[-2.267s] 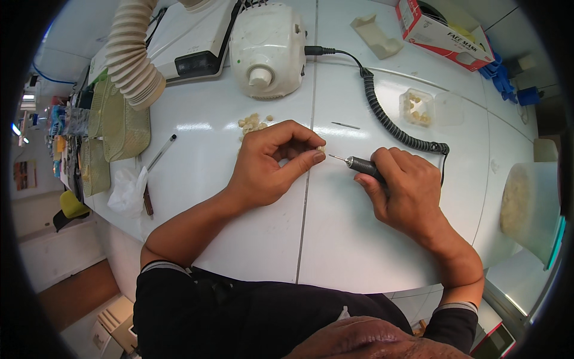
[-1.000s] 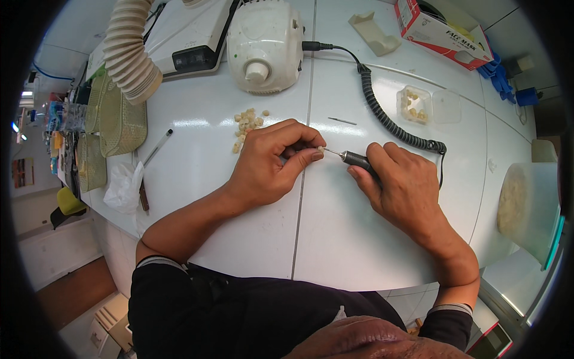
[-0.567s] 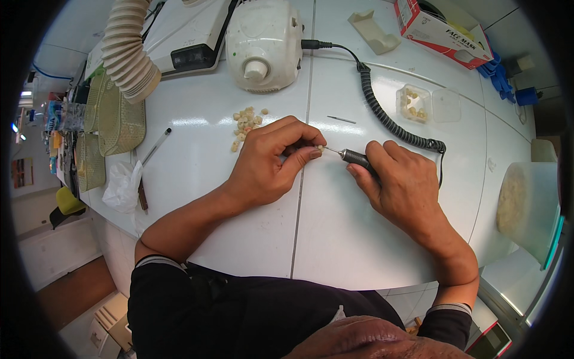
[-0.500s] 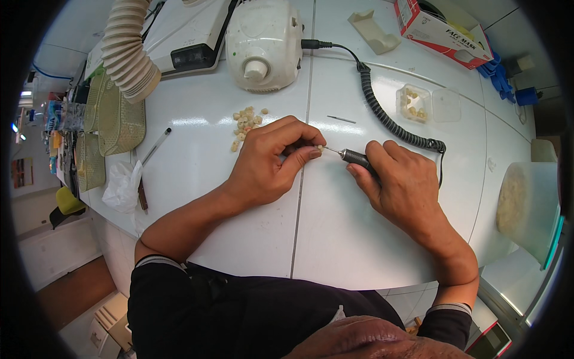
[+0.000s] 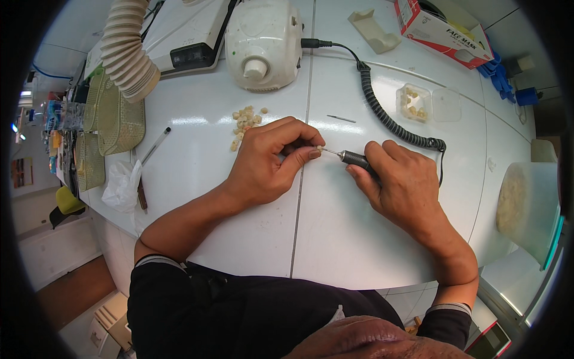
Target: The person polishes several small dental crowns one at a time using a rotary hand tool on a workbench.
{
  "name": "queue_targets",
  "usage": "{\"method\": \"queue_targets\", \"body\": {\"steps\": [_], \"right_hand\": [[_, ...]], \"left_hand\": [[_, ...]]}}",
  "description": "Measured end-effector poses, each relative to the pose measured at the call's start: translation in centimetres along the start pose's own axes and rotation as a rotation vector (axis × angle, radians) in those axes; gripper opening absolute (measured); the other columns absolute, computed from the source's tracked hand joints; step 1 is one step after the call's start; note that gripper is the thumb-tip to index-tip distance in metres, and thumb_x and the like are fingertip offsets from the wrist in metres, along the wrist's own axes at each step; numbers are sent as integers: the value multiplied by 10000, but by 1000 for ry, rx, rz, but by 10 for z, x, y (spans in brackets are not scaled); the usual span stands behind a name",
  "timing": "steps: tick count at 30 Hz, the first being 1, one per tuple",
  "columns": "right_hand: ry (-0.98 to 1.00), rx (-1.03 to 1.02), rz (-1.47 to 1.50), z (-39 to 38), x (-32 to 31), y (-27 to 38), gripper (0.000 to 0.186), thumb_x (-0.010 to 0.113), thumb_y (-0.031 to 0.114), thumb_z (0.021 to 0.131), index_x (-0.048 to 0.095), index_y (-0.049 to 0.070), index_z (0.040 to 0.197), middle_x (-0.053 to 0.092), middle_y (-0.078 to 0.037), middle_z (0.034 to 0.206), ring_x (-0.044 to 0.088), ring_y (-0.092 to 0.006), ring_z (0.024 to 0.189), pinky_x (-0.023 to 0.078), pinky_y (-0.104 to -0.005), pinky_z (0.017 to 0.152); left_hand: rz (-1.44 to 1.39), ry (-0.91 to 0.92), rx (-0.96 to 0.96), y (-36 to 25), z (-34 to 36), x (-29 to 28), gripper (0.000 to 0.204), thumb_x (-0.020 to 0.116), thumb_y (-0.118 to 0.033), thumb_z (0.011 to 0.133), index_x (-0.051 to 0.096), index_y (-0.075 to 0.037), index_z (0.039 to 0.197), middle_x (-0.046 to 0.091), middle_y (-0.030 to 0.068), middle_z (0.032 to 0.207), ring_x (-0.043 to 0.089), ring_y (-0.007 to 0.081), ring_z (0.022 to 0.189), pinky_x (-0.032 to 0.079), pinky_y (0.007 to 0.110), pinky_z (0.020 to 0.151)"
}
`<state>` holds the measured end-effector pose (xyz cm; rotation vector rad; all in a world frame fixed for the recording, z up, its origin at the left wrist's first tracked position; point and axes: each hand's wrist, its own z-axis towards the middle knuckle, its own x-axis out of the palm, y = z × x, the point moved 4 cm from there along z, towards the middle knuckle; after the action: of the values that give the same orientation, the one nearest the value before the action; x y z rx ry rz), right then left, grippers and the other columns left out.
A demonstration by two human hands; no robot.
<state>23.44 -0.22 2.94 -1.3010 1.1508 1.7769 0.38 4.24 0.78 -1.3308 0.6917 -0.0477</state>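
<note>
Between its thumb and index finger, my left hand (image 5: 269, 157) pinches a small cream tooth-like piece (image 5: 320, 148), mostly covered by the fingertips. My right hand (image 5: 406, 182) is wrapped round the dark grip of a rotary handpiece (image 5: 357, 160). Its thin metal bur (image 5: 330, 151) points left and meets the piece, or comes very close to it. Several similar cream pieces (image 5: 244, 119) lie in a loose pile just beyond my left hand. A slim metal bur or pin (image 5: 341, 119) rests on the white table (image 5: 353, 239) beyond the handpiece.
A white control unit (image 5: 263, 48) feeds a coiled black cord (image 5: 382, 107). Right of it are a small clear box (image 5: 414, 103) with cream pieces, a mask box (image 5: 443, 33) and a clear bin (image 5: 526, 209). Leftward are a ribbed hose (image 5: 128, 54), baskets (image 5: 122, 119) and a plastic bag (image 5: 122, 188).
</note>
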Motion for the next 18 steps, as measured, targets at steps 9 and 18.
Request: {"method": "queue_targets", "body": {"steps": [9, 18], "right_hand": [[20, 0, 9, 0, 0, -2, 381, 817, 425, 993, 650, 90, 924, 611, -70, 742, 662, -283, 584, 521, -420, 535], [14, 4, -5, -1, 0, -1, 383, 821, 425, 989, 648, 91, 918, 604, -66, 737, 663, -280, 593, 524, -418, 543]], "left_hand": [[2, 5, -2, 0, 0, 0, 121, 777, 16, 987, 769, 37, 1106, 782, 118, 1028, 736, 149, 899, 571, 277, 802], [-5, 9, -14, 0, 0, 1, 118, 770, 26, 986, 767, 36, 1104, 778, 114, 1022, 731, 143, 892, 568, 274, 793]]}}
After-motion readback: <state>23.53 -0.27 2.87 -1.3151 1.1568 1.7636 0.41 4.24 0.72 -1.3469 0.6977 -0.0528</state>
